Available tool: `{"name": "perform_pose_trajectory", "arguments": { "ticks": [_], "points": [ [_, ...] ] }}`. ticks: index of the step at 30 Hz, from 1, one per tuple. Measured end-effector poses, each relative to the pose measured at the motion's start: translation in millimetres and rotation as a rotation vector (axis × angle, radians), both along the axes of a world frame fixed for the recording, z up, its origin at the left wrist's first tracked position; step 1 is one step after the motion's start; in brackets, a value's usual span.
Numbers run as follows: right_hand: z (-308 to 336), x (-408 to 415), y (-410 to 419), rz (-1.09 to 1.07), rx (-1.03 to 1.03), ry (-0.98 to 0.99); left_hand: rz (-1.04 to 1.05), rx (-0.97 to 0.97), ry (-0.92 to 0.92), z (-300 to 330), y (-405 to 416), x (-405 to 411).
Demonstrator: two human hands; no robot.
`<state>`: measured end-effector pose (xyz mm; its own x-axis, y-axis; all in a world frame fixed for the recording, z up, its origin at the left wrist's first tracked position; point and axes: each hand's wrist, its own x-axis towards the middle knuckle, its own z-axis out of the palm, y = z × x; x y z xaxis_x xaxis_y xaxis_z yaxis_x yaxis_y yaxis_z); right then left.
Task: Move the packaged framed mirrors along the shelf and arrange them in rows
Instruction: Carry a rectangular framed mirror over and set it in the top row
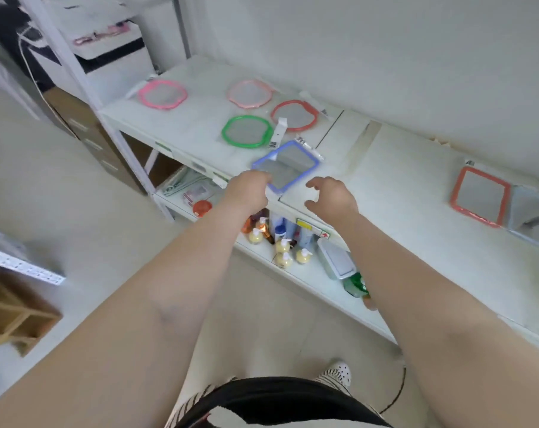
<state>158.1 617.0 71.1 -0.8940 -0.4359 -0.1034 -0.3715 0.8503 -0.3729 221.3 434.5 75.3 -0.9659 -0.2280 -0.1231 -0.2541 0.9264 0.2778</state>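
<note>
Shelf (401,193) top runs left to right under the wall; mirrors lie flat on it in loose groups, not yet rows; orange mirror (480,196), rectangular, sits well apart at the right end, with what looks like a clear packaged piece just beside it at the frame edge (can't tell what); four rounded ones at the left: green mirror (247,131), red mirror (294,115), pale pink mirror (250,93), pink mirror (162,94) farthest left; blue mirror (285,166), rectangular, sits at the front edge near green, corner overhanging towards the person.

Step in hand, as I read it: shifting blue into line with the left group; left hand (249,190) is on its near-left corner, fingers curled over the frame edge, so it grips; right hand (331,196) hovers just beside the near-right edge, fingers loosely curled, holding nothing, no contact visible; hands apart, one each side of the blue corner; both forearms stretched forward and down from the body, roughly parallel.

Next move calls for: right hand onto the opposite edge for a two-sided hold, or a one-hand slide along the top; square blue to the shelf edge and leave a gap from green's hang tag (276,134); wrap looks slick, so keep it flat; orange at the far right is not yet brought over.
</note>
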Motion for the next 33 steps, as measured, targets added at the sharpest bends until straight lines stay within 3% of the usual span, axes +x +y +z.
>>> {"name": "perform_pose_trajectory", "arguments": {
  "ticks": [5, 12, 20, 33],
  "points": [
    [-6.8, 45.9, -73.3, 0.021, 0.035, -0.035, 0.000, -0.007, 0.018, -6.2, -81.0, 48.4],
    [-18.8, 60.2, -117.0, -0.025, 0.100, -0.048, -0.034, 0.024, 0.049, -20.1, -130.4, 61.3],
    [-29.1, -1.1, -140.7, -0.061, 0.138, -0.028, -0.078, 0.062, -0.008, -32.5, -153.5, -3.3],
    [-29.3, -57.7, -130.7, -0.400, 0.150, -0.085, -0.374, 0.016, -0.079, -34.5, -147.1, -119.7]
  ]
}}
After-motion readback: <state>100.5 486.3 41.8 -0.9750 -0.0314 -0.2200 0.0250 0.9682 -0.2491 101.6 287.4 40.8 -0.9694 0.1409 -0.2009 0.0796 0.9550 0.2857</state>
